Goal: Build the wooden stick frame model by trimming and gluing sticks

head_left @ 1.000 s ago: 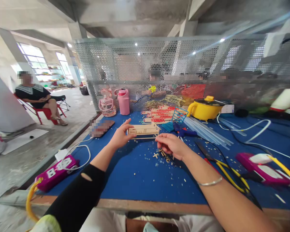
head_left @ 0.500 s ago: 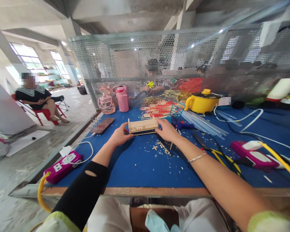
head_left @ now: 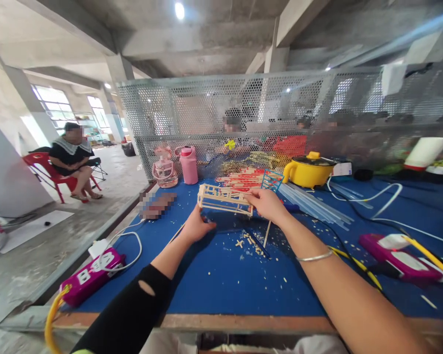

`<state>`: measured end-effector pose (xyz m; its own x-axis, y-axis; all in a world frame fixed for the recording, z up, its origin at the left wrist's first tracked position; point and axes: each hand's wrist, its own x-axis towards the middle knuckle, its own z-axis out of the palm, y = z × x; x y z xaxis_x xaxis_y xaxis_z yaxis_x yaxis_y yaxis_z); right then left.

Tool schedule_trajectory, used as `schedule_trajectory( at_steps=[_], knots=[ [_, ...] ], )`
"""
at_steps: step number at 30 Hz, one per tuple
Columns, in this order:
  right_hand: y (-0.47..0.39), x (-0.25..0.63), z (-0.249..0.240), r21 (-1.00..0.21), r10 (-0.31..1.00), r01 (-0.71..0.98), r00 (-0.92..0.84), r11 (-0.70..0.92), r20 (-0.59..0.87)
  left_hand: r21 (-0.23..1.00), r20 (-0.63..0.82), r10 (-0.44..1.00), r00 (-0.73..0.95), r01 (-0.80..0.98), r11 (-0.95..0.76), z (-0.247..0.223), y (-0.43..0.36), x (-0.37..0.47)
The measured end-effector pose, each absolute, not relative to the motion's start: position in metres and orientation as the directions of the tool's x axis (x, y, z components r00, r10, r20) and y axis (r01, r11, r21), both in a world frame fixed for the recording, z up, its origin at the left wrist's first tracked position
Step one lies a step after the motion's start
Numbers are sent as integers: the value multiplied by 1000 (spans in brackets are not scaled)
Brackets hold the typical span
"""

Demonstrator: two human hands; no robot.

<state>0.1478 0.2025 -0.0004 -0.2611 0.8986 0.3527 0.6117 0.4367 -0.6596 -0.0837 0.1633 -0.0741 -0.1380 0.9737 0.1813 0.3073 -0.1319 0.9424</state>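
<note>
A small frame of pale wooden sticks (head_left: pixel 227 200) is raised a little above the blue tabletop, its barred side turned up. My right hand (head_left: pixel 268 204) pinches its right end between thumb and fingers. At the frame's lower left corner is my left hand (head_left: pixel 196 225), its thumb stretched out to the right and apart from the frame. Its other fingers reach up to that corner and are partly hidden. Beneath the frame lie short stick pieces (head_left: pixel 239 243) and scraps. A loose thin stick (head_left: pixel 267 233) shows just below my right hand.
Red-tipped sticks (head_left: pixel 239 179) lie behind the frame, beside a blue lattice piece (head_left: pixel 272 180). Clear glue sticks (head_left: pixel 317 204) and a yellow pot (head_left: pixel 310 172) are to the right. Pink bottles (head_left: pixel 188 164), a phone (head_left: pixel 158 204) and purple power strips (head_left: pixel 92 275) stand or lie around. A person sits left.
The wooden frame has been lifted and tilted, showing more of its bars. My left hand has shifted below its left end with the thumb off it. My view has tipped upward.
</note>
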Motion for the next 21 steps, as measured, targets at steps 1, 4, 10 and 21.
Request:
schedule_trajectory(
  at_steps=[1, 4, 10, 21],
  knots=[
    [201, 148, 0, -688, 906, 590, -255, 422, 337, 924, 197, 974, -115, 355, -145, -75, 165, -80],
    [198, 150, -4, -772, 928, 515, -232, 373, 293, 865, 205, 977, -60, 478, -152, -74, 171, -73],
    [194, 166, -7, -862, 957, 415, -125, 292, 263, 832, 203, 943, -262, 553, -26, -47, 167, -122],
    [183, 157, -6, -874, 943, 356, -164, 331, 290, 982, 102, 962, -254, 178, -57, -42, 156, -75]
  ],
)
